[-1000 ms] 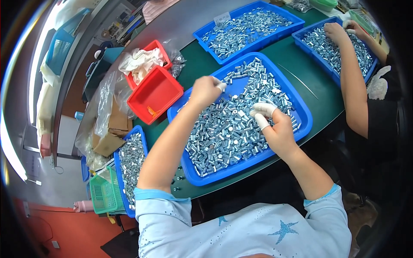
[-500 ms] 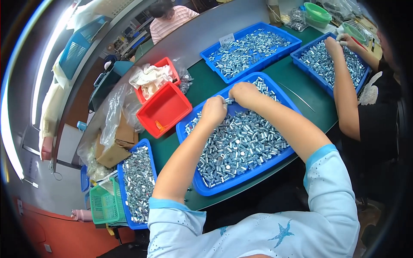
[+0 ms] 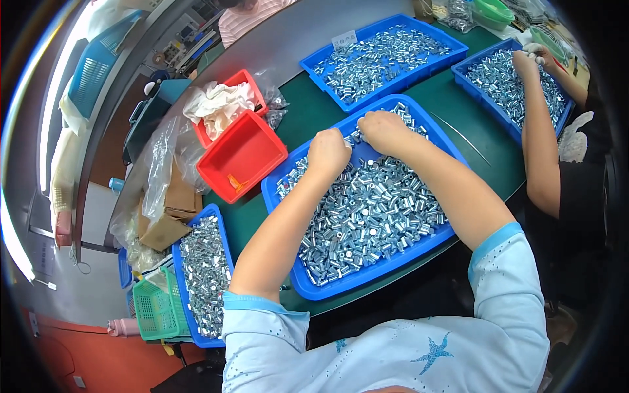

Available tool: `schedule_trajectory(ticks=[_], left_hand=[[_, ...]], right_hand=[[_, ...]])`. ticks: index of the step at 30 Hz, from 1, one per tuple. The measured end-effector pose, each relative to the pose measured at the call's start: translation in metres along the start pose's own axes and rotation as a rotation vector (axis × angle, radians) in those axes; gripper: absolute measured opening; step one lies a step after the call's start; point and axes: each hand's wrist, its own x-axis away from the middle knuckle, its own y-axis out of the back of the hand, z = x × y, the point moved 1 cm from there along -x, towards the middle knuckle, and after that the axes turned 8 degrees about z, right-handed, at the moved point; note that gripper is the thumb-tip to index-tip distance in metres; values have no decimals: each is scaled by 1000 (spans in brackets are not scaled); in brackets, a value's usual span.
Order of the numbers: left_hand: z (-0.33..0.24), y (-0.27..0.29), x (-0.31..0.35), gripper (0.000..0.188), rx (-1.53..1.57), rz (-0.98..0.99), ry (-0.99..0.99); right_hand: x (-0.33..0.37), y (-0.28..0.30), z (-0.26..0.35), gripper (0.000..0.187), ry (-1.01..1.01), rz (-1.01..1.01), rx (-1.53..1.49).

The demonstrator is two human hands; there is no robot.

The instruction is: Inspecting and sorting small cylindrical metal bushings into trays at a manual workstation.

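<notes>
A blue tray in front of me is heaped with small shiny metal sleeves, several showing a hollow end. Over its far part my left hand is closed, knuckles up, fingertips turned down toward the tray. Just to its right, my right hand is curled in the same way, a small gap between the two. Whatever the fingers pinch is hidden beneath the hands. Between and below them a strip of bare tray bottom shows, with loose sleeves around it.
Another blue tray of metal parts stands behind. At right, a co-worker's hands work over a third tray. A thin metal rod lies between. Red bins, a cardboard box, a narrow filled tray and a green basket are left.
My hands stay over the tray's far part, the right one slightly lower and more curled, the gap between them a bit wider. The whole view has shifted slightly.
</notes>
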Motion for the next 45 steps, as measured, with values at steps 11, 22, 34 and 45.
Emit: schedule_trajectory(ticks=[11,22,34,45], left_hand=[[6,2,-7,16,-83,22,-102],[-4,5,-7,17,-136,72,-55],[16,35,14,19,327,12,79],[4,20,25,20,61,94,-151]], right_hand=[[-5,2,18,16,5,125,-108],[8,6,7,15,52,105,-108],[3,2,-9,13,22,-74,-35],[-3,-2,4,17,76,16,19]])
